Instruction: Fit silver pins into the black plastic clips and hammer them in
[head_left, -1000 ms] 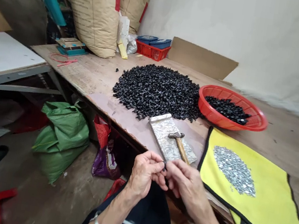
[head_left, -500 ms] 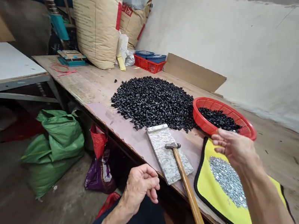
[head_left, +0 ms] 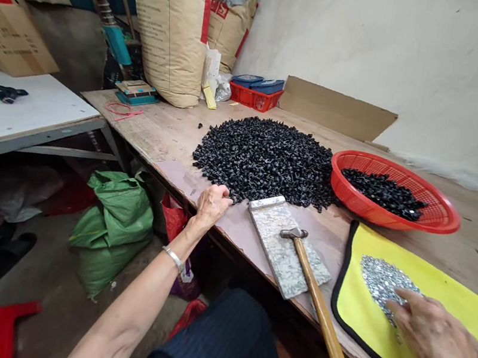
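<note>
My left hand [head_left: 214, 202] is at the near edge of a heap of small black plastic parts [head_left: 264, 159]. Its fingers are curled together, and whatever they may hold is hidden. Over a pile of small shiny metal pieces [head_left: 381, 279] reaches my right hand [head_left: 440, 338], fingers stretched out at the pile's near side. The pieces lie on a yellow cloth [head_left: 446, 275] with black edging. Between my hands, a hammer [head_left: 316, 294] rests with its head on a mottled grey slab [head_left: 273, 233], its wooden handle jutting past the table edge.
A red plastic basket [head_left: 446, 215] with more black parts stands right of the heap. Behind are large paper sacks [head_left: 167, 28], a red crate [head_left: 256, 98] with blue lids and a cardboard strip [head_left: 335, 111]. A teal lever press [head_left: 117, 45] stands at the left.
My left hand has moved forward to the black heap's edge. My right hand has come from the red basket down to the metal pieces. The view has shifted.
</note>
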Tool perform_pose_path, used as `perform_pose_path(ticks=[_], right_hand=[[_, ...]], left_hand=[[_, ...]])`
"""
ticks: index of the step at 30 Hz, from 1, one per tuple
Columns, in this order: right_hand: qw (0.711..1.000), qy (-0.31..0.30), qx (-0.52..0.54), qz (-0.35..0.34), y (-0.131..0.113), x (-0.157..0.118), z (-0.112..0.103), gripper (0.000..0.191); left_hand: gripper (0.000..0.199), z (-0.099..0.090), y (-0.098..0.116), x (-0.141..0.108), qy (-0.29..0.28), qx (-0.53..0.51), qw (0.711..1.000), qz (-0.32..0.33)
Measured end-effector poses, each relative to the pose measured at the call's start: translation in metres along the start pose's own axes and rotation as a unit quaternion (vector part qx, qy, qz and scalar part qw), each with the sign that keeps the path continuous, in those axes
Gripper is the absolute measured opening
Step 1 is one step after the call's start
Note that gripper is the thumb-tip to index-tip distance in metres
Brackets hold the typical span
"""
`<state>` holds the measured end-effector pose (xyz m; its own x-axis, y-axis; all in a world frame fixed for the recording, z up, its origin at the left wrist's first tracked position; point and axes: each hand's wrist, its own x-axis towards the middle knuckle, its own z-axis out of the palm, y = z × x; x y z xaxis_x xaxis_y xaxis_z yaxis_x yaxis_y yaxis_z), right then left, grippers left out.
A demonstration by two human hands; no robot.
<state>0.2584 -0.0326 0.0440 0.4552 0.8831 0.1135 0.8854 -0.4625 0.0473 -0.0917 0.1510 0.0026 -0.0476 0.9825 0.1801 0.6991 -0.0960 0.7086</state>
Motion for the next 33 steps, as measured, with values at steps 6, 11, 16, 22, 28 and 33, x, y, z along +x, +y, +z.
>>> perform_pose_path(ticks=[6, 11, 16, 22, 28, 33], right_hand=[[0.999, -0.046, 0.003, -0.020, -0.004, 0.002, 0.010, 0.025], [0.996, -0.083, -0.002, -0.022, -0.005, 0.004, 0.005, 0.021], [0.995, -0.090, 0.018, -0.031, 0.001, 0.008, 0.003, 0.014], [0.997, -0.069, 0.027, -0.030, 0.004, 0.006, 0.002, 0.020], [0.998, -0.041, 0.034, -0.025, 0.007, 0.005, 0.004, 0.020], [0.997, -0.031, 0.056, 0.038, 0.010, 0.004, -0.001, 0.014]], left_hand=[[0.010, 0.006, 0.000, 0.007, -0.016, 0.043, 0.998, 0.047], [0.013, 0.009, -0.005, 0.010, -0.054, 0.048, 0.990, 0.118], [0.009, 0.009, -0.012, 0.004, -0.040, 0.058, 0.989, 0.133], [0.008, 0.009, -0.008, -0.002, -0.029, 0.085, 0.985, 0.146], [0.008, 0.009, -0.003, -0.010, -0.050, 0.095, 0.979, 0.174], [0.012, 0.010, -0.001, -0.011, -0.046, 0.049, 0.985, 0.162]])
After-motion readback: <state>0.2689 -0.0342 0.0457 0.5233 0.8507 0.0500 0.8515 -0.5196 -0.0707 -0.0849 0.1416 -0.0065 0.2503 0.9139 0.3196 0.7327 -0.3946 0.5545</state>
